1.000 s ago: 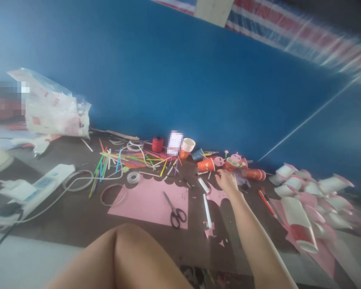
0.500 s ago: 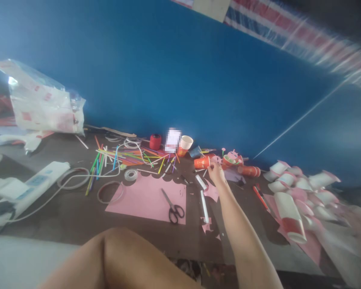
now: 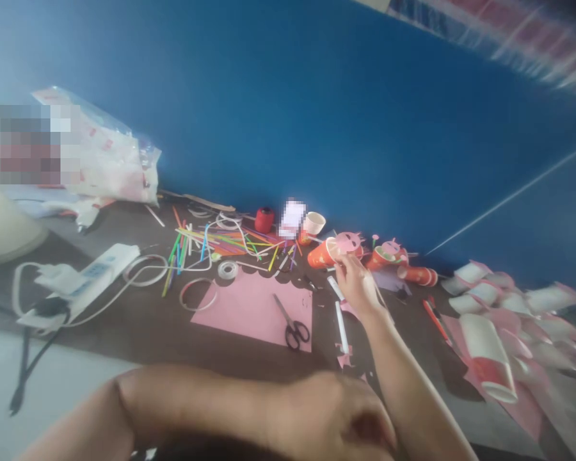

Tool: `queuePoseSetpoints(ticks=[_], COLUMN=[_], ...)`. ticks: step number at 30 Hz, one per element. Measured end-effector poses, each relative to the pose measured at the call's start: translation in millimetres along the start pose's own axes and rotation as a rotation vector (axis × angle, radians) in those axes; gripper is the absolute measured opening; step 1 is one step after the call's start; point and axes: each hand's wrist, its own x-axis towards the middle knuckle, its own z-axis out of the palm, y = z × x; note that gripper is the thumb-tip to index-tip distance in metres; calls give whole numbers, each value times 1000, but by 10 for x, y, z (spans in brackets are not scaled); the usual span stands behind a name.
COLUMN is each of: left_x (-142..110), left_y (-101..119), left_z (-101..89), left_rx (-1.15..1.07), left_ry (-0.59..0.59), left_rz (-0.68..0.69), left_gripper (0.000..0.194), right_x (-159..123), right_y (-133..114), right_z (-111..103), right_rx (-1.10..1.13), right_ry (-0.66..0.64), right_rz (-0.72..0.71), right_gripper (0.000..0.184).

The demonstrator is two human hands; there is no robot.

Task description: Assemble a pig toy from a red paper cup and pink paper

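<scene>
My right hand (image 3: 358, 285) is raised just above the floor and grips an orange paper cup with a pink pig face (image 3: 327, 251) by its side. A second orange pig cup (image 3: 386, 255) and another orange cup (image 3: 420, 275) lie just to its right. My left hand (image 3: 333, 419) sits low in the foreground, blurred, its fingers curled in with nothing visible in them. A white tube (image 3: 342, 320) lies below my right hand.
A pink paper sheet (image 3: 249, 307) carries black scissors (image 3: 294, 328). Coloured straws (image 3: 211, 243), a tape roll (image 3: 228, 269), a red thread spool (image 3: 264, 219) and a power strip (image 3: 89, 275) lie to the left. White and pink cups (image 3: 494, 320) pile up at the right, against a blue wall.
My right hand moved left from the pig cups, took hold of the orange pig-face cup and lifted it. My left hand came into view in front of my knee.
</scene>
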Motion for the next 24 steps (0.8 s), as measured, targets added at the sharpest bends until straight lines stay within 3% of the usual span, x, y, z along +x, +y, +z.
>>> queuePoseSetpoints(ticks=[1, 4, 8, 10, 14, 19, 21, 24], left_x=[-62, -318, -621, -699, -711, -601, -567, -545], left_y=[81, 228, 138, 40, -110, -215, -259, -332], left_z=[-270, -880, -1400, -1622, -1946, -2076, -2088, -2101], left_rx=[81, 261, 634, 781, 871, 755, 718, 698], left_ry=[66, 429, 806, 908, 829, 645, 634, 693], left_rz=[-86, -209, -117, -81, -113, -261, -301, -326], left_gripper=[28, 18, 22, 34, 46, 23, 23, 29], right_x=[-33, -111, -152, -170, -263, -451, -543, -709], right_y=[-145, -531, -894, -1017, -1161, -1180, -1159, -1124], right_z=[-22, 10, 221, 344, 532, 610, 611, 652], right_rx=[27, 88, 122, 139, 203, 350, 445, 616], right_ry=[-10, -63, -128, -144, -155, -126, -36, 88], right_rz=[-64, -211, -321, -338, -340, -324, -217, 130], right_gripper=[23, 23, 24, 21, 19, 25, 26, 21])
